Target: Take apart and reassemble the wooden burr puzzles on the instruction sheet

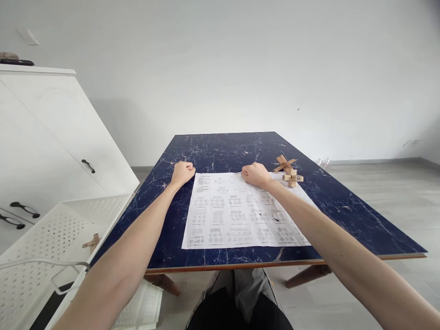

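Observation:
A large white printed sheet (220, 229) with rows of small diagrams lies spread on a dark blue marble-patterned table (213, 151). My left hand (184, 173) is closed in a fist at the sheet's far left corner. My right hand (256, 175), also a fist, rests on the far edge of the paper. No object shows in either one. Just right of my right hand stands a wooden interlocking puzzle (292, 178) with a letter marked on one end. Behind it is a second, browner wooden puzzle (284, 163) of crossed sticks.
At the left, a white perforated shelf unit (51, 224) holds another wooden cross piece (92, 243) and a white cable (44, 261). A white cabinet (62, 119) with black handles stands behind it. The table's wooden front edge (240, 266) is close to my lap.

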`<control>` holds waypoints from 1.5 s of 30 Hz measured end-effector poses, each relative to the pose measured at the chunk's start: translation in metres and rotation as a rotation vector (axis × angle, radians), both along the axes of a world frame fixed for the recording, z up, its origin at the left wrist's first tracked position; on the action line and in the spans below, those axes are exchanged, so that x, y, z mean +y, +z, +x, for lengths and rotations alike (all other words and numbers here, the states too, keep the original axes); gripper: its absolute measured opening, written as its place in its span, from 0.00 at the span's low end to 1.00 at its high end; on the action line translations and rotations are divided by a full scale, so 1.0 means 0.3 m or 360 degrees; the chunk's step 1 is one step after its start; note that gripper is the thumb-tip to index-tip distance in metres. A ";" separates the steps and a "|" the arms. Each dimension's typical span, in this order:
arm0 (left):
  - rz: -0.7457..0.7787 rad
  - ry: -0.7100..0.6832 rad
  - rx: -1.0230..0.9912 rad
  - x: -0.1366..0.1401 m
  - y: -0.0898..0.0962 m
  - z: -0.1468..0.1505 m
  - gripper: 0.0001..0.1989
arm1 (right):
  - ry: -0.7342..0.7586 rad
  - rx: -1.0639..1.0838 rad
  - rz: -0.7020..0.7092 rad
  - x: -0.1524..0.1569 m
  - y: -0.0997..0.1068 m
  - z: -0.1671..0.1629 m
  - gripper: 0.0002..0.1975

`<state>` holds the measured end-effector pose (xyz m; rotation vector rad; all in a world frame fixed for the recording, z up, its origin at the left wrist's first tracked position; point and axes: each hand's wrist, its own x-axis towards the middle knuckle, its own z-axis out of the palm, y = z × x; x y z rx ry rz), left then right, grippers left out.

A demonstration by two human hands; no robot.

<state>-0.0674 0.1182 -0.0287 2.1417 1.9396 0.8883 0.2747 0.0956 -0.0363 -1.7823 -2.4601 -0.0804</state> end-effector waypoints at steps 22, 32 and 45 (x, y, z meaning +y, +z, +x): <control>-0.0039 -0.0030 -0.0521 0.034 -0.019 -0.043 0.17 | -0.0024 0.0057 0.0027 0.009 -0.008 -0.019 0.18; -0.0101 -0.0068 -0.0547 0.032 -0.010 -0.041 0.18 | 0.0020 0.0127 -0.0005 -0.003 -0.014 -0.005 0.18; -0.0136 -0.0052 -0.0518 0.052 -0.001 -0.058 0.17 | -0.0038 0.0277 0.0228 -0.058 -0.017 0.027 0.17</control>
